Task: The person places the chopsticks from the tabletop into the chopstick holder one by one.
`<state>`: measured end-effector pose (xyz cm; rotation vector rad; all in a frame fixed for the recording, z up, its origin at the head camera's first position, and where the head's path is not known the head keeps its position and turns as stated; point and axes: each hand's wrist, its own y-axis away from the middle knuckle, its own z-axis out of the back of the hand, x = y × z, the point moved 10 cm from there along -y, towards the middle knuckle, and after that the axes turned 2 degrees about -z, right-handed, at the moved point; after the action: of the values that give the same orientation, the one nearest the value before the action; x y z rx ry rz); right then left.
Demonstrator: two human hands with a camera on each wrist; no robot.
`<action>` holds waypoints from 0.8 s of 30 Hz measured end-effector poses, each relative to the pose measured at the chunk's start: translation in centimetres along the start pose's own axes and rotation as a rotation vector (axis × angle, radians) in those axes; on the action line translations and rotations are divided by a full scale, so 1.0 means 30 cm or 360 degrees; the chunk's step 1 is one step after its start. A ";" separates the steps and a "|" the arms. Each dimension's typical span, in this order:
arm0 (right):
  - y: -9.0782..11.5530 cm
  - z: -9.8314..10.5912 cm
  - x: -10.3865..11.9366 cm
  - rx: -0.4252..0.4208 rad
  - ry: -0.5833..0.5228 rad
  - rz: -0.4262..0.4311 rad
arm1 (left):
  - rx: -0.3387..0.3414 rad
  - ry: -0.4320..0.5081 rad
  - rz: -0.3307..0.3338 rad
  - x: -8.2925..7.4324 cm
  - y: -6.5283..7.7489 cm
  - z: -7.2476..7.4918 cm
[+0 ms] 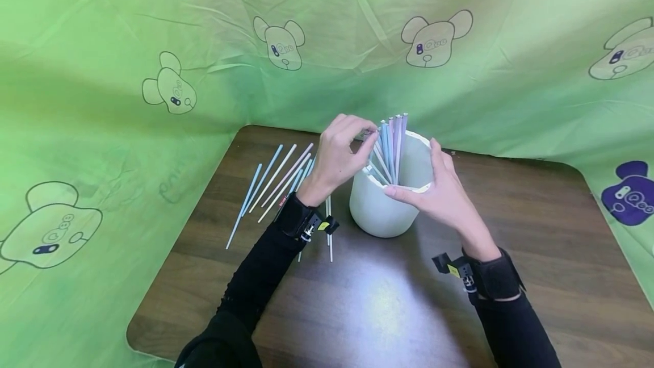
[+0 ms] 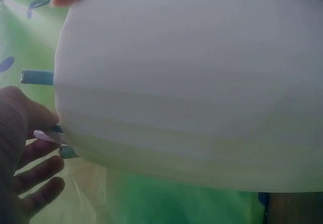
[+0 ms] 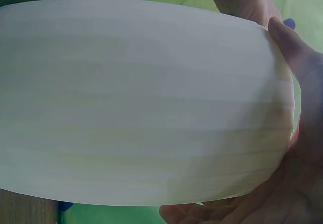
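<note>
A white round bin (image 1: 383,209) stands on the table, with several blue, purple and white straws (image 1: 390,152) leaning upright inside it. My left hand (image 1: 339,152) is over the bin's left rim, thumb and forefinger pinching a straw near its top end. In the left wrist view, a pale pink straw (image 2: 48,135) shows by the left thumb, close to the rim. My right hand (image 1: 447,192) grips the bin's right side, the thumb over the near rim and the fingers round the far outside. The right wrist view shows the right hand (image 3: 298,133) around the bin's rim.
More straws (image 1: 276,180), blue, pink and white, lie loosely side by side on the brown wooden table (image 1: 511,214) to the left, partly hidden by my left arm. A green cloth (image 1: 332,90) printed with animal heads hangs behind and beside the table.
</note>
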<state>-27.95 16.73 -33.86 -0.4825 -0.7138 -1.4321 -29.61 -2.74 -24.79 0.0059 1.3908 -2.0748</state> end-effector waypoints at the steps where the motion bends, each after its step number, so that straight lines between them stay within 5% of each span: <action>1: 0.000 -0.001 0.000 0.0001 0.0001 0.0000 | 0.0003 -0.0002 -0.0005 0.001 -0.001 -0.001; 9: 0.003 0.001 0.003 -0.0015 -0.0007 0.0010 | -0.0102 0.0036 -0.0058 0.024 -0.019 0.029; 12: 0.005 0.004 -0.002 -0.0030 -0.0011 0.0010 | -0.0195 0.0050 0.0032 0.077 -0.018 0.054; 15: 0.003 0.004 -0.003 -0.0029 -0.0012 0.0009 | -0.0202 0.0048 0.0236 0.166 -0.004 0.062; 19: 0.003 0.001 -0.005 -0.0015 -0.0004 -0.0001 | 0.0008 -0.0013 0.0624 0.309 0.051 0.018; 24: 0.001 -0.002 -0.003 -0.0003 -0.0004 -0.0001 | 0.0551 -0.0256 0.1067 0.467 0.188 -0.083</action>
<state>-27.91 16.76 -33.96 -0.4859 -0.7145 -1.4329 -38.82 -8.98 -35.31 0.3869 0.7698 -1.6656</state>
